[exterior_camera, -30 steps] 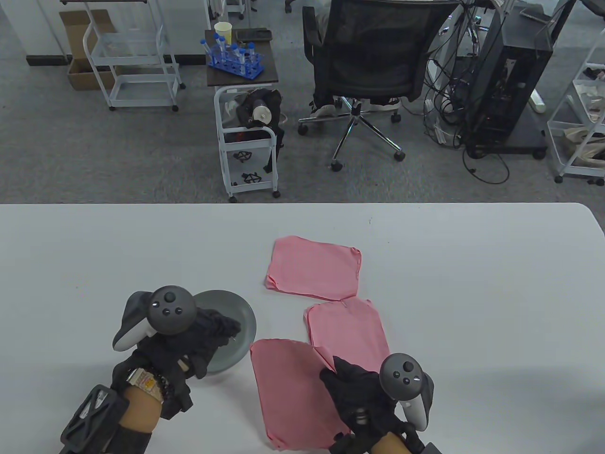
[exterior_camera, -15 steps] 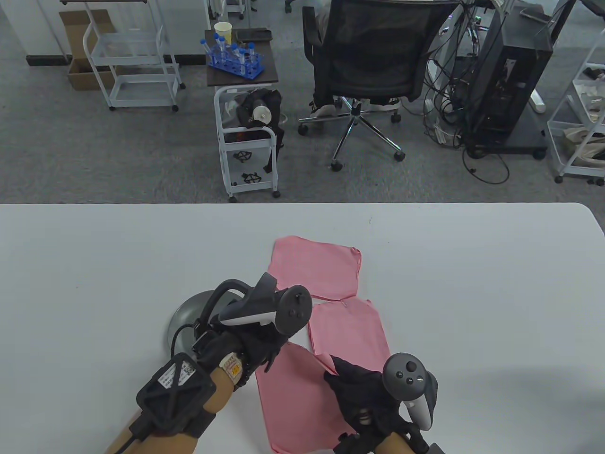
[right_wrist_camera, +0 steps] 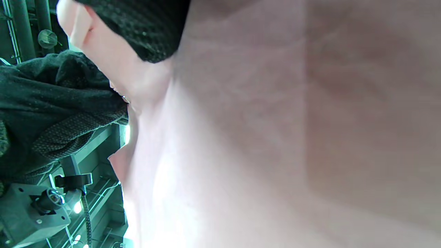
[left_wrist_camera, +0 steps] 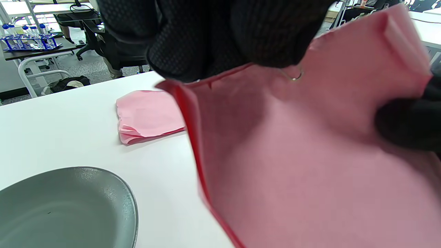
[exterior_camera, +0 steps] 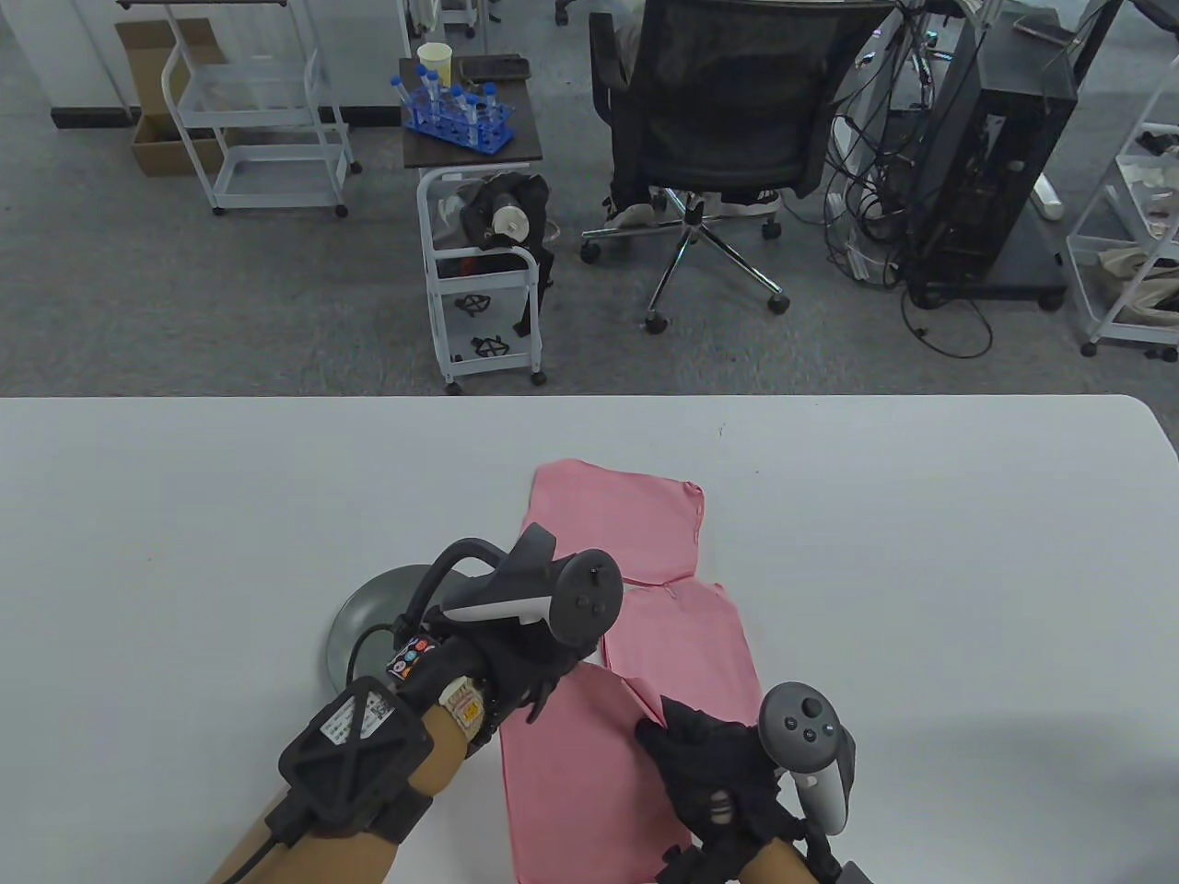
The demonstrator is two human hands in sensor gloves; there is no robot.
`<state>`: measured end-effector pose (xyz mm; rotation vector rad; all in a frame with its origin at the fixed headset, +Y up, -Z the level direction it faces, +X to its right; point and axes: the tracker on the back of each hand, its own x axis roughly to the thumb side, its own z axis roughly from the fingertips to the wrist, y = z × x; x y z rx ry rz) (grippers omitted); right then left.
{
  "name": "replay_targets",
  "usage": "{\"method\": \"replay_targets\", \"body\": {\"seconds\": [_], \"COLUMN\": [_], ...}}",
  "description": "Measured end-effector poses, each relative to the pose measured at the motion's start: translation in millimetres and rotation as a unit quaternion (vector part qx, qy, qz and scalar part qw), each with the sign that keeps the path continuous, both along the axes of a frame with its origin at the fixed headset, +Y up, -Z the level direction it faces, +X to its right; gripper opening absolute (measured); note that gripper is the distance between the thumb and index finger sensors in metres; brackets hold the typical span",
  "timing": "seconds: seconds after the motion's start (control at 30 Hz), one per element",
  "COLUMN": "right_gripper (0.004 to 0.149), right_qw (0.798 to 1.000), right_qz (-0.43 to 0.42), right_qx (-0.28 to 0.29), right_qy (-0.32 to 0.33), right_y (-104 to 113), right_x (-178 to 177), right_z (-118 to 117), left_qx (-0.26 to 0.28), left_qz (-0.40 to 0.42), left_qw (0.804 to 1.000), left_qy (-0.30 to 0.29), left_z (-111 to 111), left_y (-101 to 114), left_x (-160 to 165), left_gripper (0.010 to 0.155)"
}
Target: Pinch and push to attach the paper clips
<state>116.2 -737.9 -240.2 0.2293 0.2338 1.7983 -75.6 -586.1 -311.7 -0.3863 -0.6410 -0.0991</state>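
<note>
The table view looks down from the near edge across the white table (exterior_camera: 184,479) toward the far office. Both wrist views sit very close to the nearest pink folded paper stack (exterior_camera: 589,783) (left_wrist_camera: 310,172) (right_wrist_camera: 275,137), the left facing far-left, the right tilted sideways

Grey plate (exterior_camera: 355,619); office chair (exterior_camera: 728,120)

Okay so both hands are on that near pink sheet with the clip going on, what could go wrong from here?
1. The paper clip shows only as a small loop at the sheet's edge under the left hand; it may sit too shallow and slip off.
2. The pink sheet is lifted and bowed between the left hand and the right hand, so a hard push could crease or tear its edge.
3. The grey plate lies close beside the left wrist and could get knocked.
</note>
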Motion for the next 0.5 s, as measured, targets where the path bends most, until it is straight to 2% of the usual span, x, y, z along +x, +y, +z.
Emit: {"method": "replay_targets", "body": {"seconds": [0.37, 0.5], "right_gripper": [0.041, 0.041], "right_qw": [1.000, 1.000], "right_qz": [-0.012, -0.014], "right_qx": [-0.001, 0.001], "right_qy": [0.009, 0.016], "right_y": [0.9, 0.3], "right_x": [1.9, 1.8], "right_z": [-0.5, -0.1], "left_qx": [-0.009, -0.068], "left_qz": [-0.024, 0.022], "left_qw": [0.999, 0.997], "left_qy": [-0.022, -0.032], "left_z": [4.3, 0.7], "left_y": [-5.8, -15.6], "left_x": [14.0, 11.6], "left_gripper": [0.041, 0.040]}}
